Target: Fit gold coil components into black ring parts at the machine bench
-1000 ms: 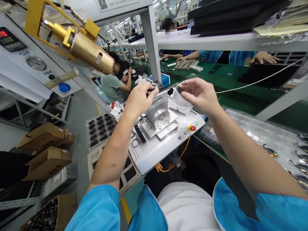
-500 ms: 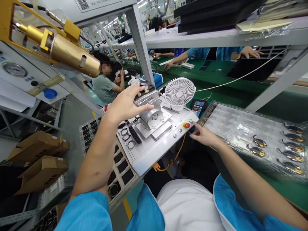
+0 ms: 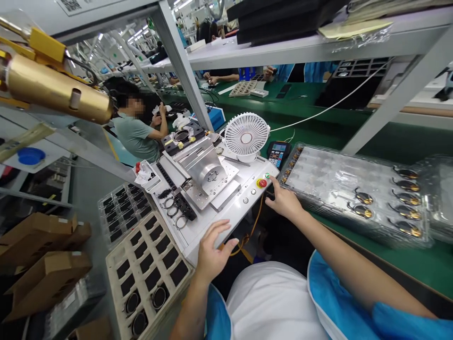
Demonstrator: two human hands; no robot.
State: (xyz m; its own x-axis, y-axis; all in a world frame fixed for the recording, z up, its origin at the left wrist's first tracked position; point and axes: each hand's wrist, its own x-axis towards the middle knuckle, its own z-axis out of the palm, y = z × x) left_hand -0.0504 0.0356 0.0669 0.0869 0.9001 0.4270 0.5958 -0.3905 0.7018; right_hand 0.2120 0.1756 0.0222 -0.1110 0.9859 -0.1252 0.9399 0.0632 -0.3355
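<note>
My left hand [image 3: 211, 252] rests on the near edge of the white machine base [image 3: 226, 215], fingers spread and flat, gripping nothing. Left of it lies a tray of dark slots [image 3: 148, 269], just beside the base. My right hand [image 3: 283, 200] sits at the base's right corner by the red button [image 3: 262, 183], fingers loosely curled, holding nothing, with the clear blister tray [image 3: 354, 189] close on its right. The metal fixture [image 3: 205, 167] stands on the base, apart from both hands
</note>
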